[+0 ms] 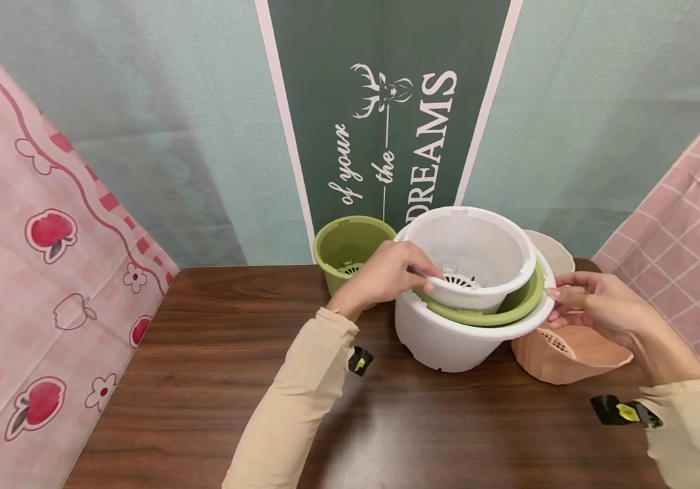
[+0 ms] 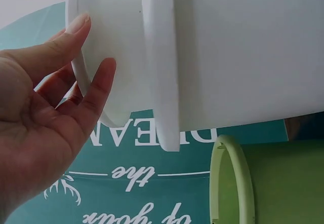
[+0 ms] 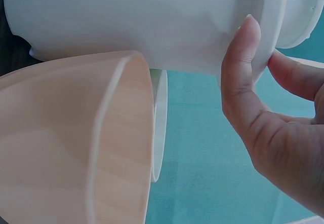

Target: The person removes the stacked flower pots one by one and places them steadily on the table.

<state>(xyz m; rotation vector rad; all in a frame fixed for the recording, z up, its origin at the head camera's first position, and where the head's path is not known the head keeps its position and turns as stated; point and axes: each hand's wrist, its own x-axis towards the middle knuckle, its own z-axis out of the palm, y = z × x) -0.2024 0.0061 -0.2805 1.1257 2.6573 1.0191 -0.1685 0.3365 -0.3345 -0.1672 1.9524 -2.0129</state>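
With thumb and fingers, my left hand [image 1: 389, 272] pinches the near left rim of a small white plastic flowerpot [image 1: 481, 241], which has a slotted bottom. That flowerpot sits tilted within a green pot [image 1: 481, 317], whose rim shows as a crescent. Both are nested in a large white flowerpot [image 1: 447, 346] on the table. My right hand [image 1: 606, 305] grips the large white flowerpot's rim on its right side; in the right wrist view the thumb [image 3: 243, 51] lies against the outer wall just under the rim.
Left of the nested pots stands another green pot [image 1: 350, 241]. A peach pot [image 1: 594, 353] with a holed bottom lies tilted beneath my right hand, and a cream pot [image 1: 551, 251] is behind. Printed cloths [image 1: 203, 136] hang around the wooden table [image 1: 221, 380].
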